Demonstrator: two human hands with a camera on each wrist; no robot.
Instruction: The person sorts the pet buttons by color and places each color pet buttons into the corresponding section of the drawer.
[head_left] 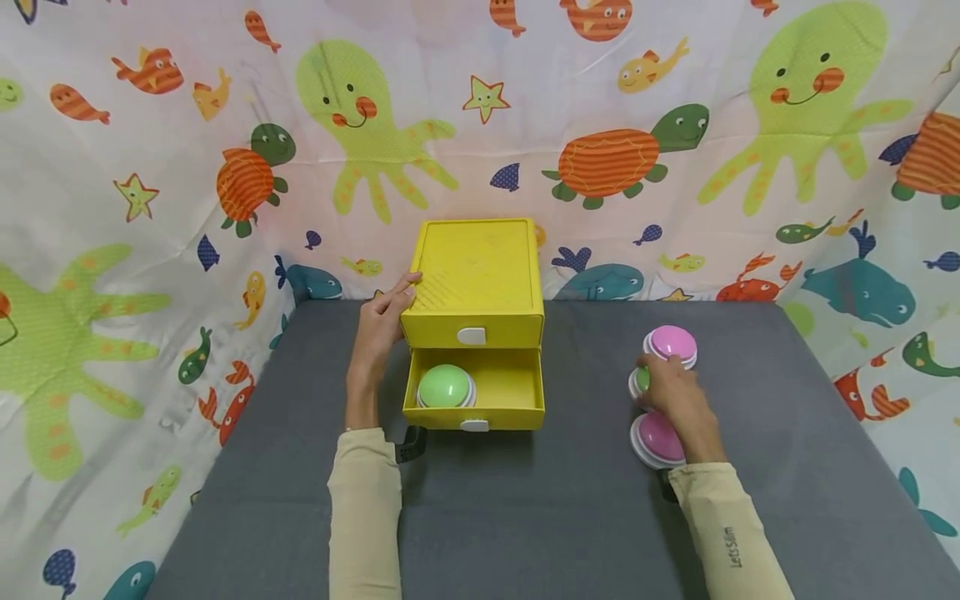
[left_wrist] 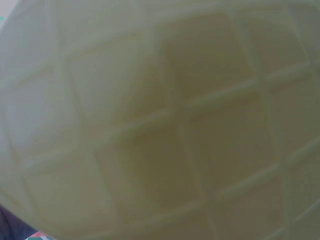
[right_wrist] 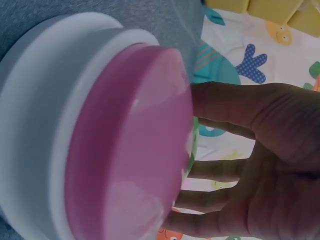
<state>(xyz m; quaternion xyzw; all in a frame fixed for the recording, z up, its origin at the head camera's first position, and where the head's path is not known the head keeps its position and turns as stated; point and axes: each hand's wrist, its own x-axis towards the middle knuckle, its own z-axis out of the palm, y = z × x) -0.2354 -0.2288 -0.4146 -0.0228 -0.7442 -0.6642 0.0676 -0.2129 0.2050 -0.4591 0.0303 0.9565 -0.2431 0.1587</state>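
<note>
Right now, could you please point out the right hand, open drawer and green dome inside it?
Right hand (head_left: pixel 678 402), head view: its back.
Open drawer (head_left: pixel 507 418), head view: front panel.
Green dome (head_left: pixel 444 386), head view: rounded top.

Yellow drawer box (head_left: pixel 480 262): smooth plastic, slight sheen, hatched patch on top, smooth white plastic handles (head_left: pixel 472 336). Pink domes (right_wrist: pixel 132 145) and green domes (head_left: pixel 444 386) look like glossy plastic on smooth white plastic bases (right_wrist: pixel 35 120). Gray table cover (head_left: pixel 585 525) matt, cloth-like; printed backdrop (head_left: pixel 442 92) creased cloth; sleeves (head_left: pixel 365 517) matt cloth.
</note>
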